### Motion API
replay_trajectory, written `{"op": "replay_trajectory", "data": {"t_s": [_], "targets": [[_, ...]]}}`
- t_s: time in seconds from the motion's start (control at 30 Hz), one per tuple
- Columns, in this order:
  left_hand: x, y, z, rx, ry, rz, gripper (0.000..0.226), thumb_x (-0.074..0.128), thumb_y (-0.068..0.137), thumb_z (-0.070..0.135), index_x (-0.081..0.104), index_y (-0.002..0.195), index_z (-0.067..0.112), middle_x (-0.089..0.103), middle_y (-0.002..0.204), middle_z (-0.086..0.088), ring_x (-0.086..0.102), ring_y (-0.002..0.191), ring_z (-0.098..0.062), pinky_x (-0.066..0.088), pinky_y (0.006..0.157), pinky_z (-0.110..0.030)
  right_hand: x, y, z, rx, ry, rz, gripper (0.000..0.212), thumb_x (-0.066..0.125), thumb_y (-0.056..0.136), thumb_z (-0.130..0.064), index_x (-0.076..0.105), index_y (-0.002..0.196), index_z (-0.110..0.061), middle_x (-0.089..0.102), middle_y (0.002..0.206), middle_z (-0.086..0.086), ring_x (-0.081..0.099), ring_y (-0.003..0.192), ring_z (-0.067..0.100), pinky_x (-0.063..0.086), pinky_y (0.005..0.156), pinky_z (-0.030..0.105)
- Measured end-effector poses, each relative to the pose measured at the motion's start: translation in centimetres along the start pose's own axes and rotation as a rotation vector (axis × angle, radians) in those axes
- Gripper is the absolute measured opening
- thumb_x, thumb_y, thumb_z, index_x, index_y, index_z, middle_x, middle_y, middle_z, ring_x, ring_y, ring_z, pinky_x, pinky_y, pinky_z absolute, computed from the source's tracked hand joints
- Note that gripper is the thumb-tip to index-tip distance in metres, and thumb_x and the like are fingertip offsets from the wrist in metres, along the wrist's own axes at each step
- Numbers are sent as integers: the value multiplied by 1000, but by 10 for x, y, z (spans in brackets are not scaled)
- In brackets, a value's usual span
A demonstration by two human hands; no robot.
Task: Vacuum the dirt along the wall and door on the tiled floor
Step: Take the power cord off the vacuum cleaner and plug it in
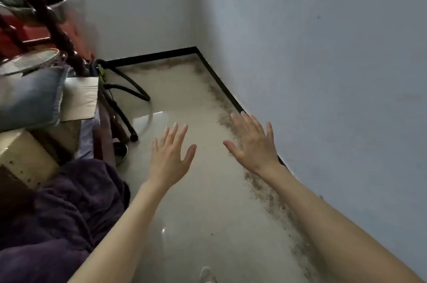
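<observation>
A band of dark dirt (pixel 265 192) lies on the pale tiled floor (pixel 184 201) along the black skirting (pixel 221 84) of the right wall (pixel 323 74), and more dirt runs along the far wall. My left hand (pixel 169 155) and my right hand (pixel 251 144) are both stretched out above the floor, palms down, fingers spread, holding nothing. My right hand hovers over the dirt near the skirting. A black hose (pixel 129 93) loops on the floor at the far left; whether it belongs to a vacuum I cannot tell.
Clutter fills the left side: a purple blanket (pixel 57 213), a cardboard box (pixel 23 158), a grey cushion (pixel 30 97), a dark wooden furniture frame (pixel 46 12) and red items. A dark shoe (pixel 121 151) lies near the hose end.
</observation>
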State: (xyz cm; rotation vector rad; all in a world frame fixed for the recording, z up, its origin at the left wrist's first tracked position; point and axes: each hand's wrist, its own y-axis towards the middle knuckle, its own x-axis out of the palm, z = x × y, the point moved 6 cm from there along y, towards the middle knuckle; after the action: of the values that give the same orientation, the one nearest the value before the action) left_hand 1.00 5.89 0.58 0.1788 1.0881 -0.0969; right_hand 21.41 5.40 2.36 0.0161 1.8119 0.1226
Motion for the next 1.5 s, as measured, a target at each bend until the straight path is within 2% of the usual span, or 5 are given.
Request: {"op": "replay_trajectory", "data": {"t_s": [0.33, 0.67, 0.9, 1.2, 1.5], "targets": [[-22, 136, -90, -123, 65, 43, 60, 36, 98, 44, 16, 151, 24, 12, 159, -2, 3, 147, -20, 2, 118, -47, 42, 178, -39, -143, -14, -115, 73, 36, 98, -59, 4, 158, -31, 7, 166, 2, 3, 152, 20, -4, 120, 53], [-56, 337, -162, -223, 113, 156, 59, 39, 97, 42, 20, 150, 24, 14, 158, -2, 4, 147, -20, 2, 117, -47, 63, 421, -59, -274, 23, -97, 74, 40, 97, -59, 8, 157, -32, 10, 166, 1, 5, 152, 19, -4, 119, 54], [-75, 432, -225, -337, 137, 196, 59, 39, 97, 44, 21, 150, 25, 16, 158, -3, 5, 147, -20, 3, 118, -47, 86, 552, -107, -389, 35, -137, 72, 39, 97, -60, 9, 157, -33, 12, 165, 1, 6, 152, 19, -5, 118, 54], [-77, 559, -342, -448, 106, 187, 60, 40, 96, 44, 20, 150, 26, 15, 158, -1, 4, 147, -19, 2, 117, -46, 142, 719, -169, -447, 7, -180, 72, 36, 97, -60, 8, 157, -33, 11, 166, 0, 6, 152, 19, -3, 119, 54], [-120, 700, -447, -520, 71, 204, 59, 38, 97, 44, 19, 150, 27, 13, 158, 0, 3, 146, -19, 3, 118, -48, 169, 886, -252, -519, 10, -192, 71, 41, 97, -58, 13, 157, -31, 15, 165, 1, 9, 152, 19, -1, 119, 54]]}}
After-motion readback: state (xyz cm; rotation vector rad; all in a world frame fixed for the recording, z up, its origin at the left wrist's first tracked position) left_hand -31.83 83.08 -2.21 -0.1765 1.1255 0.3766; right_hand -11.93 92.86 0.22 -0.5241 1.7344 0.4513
